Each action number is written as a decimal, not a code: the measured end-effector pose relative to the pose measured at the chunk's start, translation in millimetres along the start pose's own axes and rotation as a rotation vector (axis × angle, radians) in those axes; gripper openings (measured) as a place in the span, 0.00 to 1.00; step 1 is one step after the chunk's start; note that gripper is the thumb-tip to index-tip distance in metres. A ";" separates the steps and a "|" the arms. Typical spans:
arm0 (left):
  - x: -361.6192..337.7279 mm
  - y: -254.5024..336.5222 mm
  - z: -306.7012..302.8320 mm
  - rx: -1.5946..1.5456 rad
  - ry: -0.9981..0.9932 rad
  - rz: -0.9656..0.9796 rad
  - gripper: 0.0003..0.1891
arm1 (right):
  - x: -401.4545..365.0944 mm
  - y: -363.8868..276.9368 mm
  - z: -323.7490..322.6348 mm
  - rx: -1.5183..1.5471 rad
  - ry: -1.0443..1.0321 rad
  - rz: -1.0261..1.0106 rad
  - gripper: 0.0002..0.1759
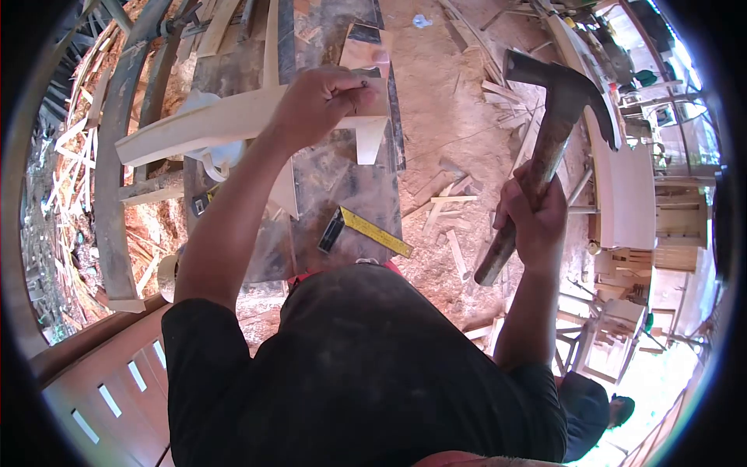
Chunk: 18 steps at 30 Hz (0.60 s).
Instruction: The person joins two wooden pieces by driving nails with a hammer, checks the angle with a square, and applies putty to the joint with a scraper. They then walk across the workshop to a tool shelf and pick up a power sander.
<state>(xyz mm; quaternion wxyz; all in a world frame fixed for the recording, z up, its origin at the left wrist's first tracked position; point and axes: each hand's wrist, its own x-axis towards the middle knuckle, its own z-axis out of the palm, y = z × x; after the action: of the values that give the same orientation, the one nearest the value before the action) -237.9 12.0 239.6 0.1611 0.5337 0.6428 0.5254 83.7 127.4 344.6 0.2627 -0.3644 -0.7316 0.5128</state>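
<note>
A pale wooden piece (210,121) lies in the upper left of the frame, across the dark workbench (342,175), with its left end reaching past the bench edge. Near its right end, a small dark nail (364,83) is pinched narrowly between thumb and fingertips of the left hand (315,101); whether its point has entered the wood cannot be told. At the upper right, a claw hammer (564,86) is held apart from the wood, its handle enclosed by the curled fingers of the right hand (537,214). The wood should handle as stiff and moderately light, with dry, smooth faces that may slip a little; it would best be gripped around the thick middle, clear of the nail. The nail, hard and slight, is best pinched low on its shank. The hammer is probably head-heavy and is best held along the lower handle. The wood's long axis runs from the left, rising slightly to the upper centre, while a short tapered block (370,144) at its right end points down the frame. The hammer's handle slants from lower left to upper right; its striking face is turned left and its claw curves down to the right.
</note>
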 end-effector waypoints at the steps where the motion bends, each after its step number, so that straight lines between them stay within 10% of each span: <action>1: -0.5 -2.2 1.5 -0.012 0.012 0.007 0.10 | -6.2 -10.1 1.0 -0.026 -0.014 0.018 0.18; 18: -3.3 3.6 1.8 0.146 0.043 0.001 0.13 | -23.5 -78.7 39.2 -0.431 -0.072 -0.322 0.35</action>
<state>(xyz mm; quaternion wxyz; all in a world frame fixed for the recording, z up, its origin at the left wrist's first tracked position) -233.5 9.6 240.8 0.1075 0.5327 0.6825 0.4887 47.2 70.2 405.3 0.2311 -0.2724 -0.8813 0.3094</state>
